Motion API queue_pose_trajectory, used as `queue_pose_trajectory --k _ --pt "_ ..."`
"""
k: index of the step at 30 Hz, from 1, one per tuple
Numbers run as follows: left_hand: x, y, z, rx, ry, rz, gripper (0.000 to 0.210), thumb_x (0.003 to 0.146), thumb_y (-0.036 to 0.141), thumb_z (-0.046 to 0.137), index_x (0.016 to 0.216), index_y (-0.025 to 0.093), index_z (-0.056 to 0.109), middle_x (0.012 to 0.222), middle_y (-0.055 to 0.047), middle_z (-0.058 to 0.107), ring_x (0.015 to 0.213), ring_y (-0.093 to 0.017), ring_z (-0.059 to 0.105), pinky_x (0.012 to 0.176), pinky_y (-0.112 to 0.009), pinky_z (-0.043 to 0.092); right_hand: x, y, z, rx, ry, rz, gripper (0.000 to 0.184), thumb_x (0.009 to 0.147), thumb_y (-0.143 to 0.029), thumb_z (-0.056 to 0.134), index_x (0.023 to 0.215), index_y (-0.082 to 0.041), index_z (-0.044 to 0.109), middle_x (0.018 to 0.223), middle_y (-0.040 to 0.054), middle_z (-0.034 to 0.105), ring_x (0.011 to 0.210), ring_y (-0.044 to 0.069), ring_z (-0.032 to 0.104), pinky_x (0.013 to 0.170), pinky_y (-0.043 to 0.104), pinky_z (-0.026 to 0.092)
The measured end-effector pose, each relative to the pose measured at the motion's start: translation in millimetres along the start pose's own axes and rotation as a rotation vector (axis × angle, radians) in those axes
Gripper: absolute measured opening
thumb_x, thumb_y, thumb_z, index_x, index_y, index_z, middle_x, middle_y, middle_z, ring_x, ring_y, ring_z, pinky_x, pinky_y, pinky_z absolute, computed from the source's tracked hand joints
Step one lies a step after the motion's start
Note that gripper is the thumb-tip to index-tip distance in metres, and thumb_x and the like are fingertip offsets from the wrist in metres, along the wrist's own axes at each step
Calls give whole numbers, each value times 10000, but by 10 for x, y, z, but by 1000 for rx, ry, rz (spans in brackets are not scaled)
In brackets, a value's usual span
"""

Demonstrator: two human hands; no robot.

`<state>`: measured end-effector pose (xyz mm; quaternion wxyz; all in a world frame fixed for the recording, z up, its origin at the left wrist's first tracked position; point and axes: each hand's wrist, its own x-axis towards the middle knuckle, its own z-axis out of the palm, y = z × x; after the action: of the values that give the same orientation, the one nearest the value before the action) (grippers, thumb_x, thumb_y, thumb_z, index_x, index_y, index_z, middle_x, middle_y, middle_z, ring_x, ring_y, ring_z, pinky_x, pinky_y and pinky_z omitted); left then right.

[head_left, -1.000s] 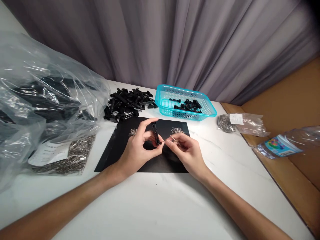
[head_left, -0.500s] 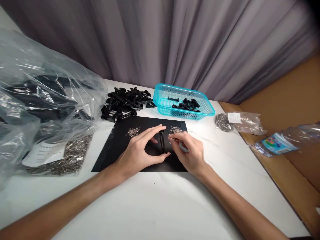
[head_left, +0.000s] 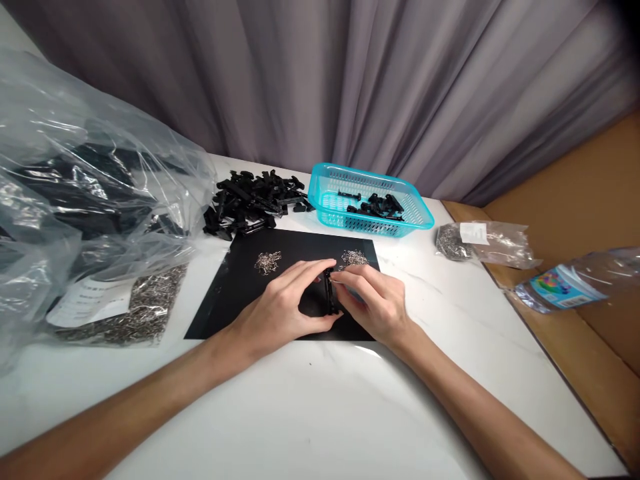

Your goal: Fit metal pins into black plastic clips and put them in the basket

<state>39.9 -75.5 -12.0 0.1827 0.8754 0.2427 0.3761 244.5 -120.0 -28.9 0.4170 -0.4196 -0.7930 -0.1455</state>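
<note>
My left hand (head_left: pixel 283 301) grips a slim black plastic part (head_left: pixel 329 291) by its two ends, fingers at the top and thumb at the bottom. The part stands roughly upright over a black mat (head_left: pixel 215 307). My right hand (head_left: pixel 377 299) is closed in a pinch, its fingertips against the upper end of the part. A small thin metal piece shows at those fingertips; its exact shape is hard to make out. Two small piles of bent metal wire pieces lie on the mat, a left pile (head_left: pixel 269 262) and a right pile (head_left: pixel 355 257) just beyond my right hand.
A heap of black plastic parts (head_left: pixel 255 200) lies behind the mat, beside a blue basket (head_left: pixel 423 219) holding several more. Large clear bags (head_left: pixel 100 200) and a bag of metal pieces (head_left: pixel 145 310) stand left. Another small bag (head_left: pixel 455 241) and a plastic bottle (head_left: pixel 565 288) lie right.
My right hand has brought the small metal piece leftward to the top of the black part. My left hand and the part have shifted slightly right and down.
</note>
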Motion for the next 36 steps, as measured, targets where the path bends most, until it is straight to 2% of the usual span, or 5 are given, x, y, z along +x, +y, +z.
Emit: queue_pose_trajectory --k 7,12,21,28,36 --pt "-11 13 2 -1 -3 -6 621 810 195 798 1382 216 557 1293 -87 701 1187 -255 700 1058 -430 603 -5 -14 8 0 33 -42 256 980 -102 604 1192 -234 660 984 56 768 802 170 736 653 286 570" --pt "-14 22 0 -8 -10 -27 637 804 194 801 1390 223 552 1303 -89 693 1194 -257 695 1059 -436 602 -12 -11 14 32 -3 -13 248 999 -125 583 1203 -242 663 1009 57 762 824 167 738 663 283 577" --pt "-20 4 22 8 4 -14 625 803 218 816 1376 201 568 1278 -98 702 1157 -252 710 1041 -419 615 19 -33 16 48 17 -9 231 1011 -104 568 1185 -226 660 1014 69 761 851 168 745 658 281 595" --pt "-9 7 26 7 -1 -20 649 786 231 841 1375 188 574 1286 -105 703 1155 -262 708 1056 -433 607 109 -98 24 160 87 117 170 1015 -128 559 1072 -221 690 928 59 735 787 163 719 676 287 608" --pt "-15 -2 31 12 -4 -31 648 774 250 854 1355 168 578 1265 -110 706 1134 -254 714 1036 -409 615 96 -76 30 114 80 68 166 1005 -111 577 1069 -216 688 930 54 721 779 148 709 677 262 597"
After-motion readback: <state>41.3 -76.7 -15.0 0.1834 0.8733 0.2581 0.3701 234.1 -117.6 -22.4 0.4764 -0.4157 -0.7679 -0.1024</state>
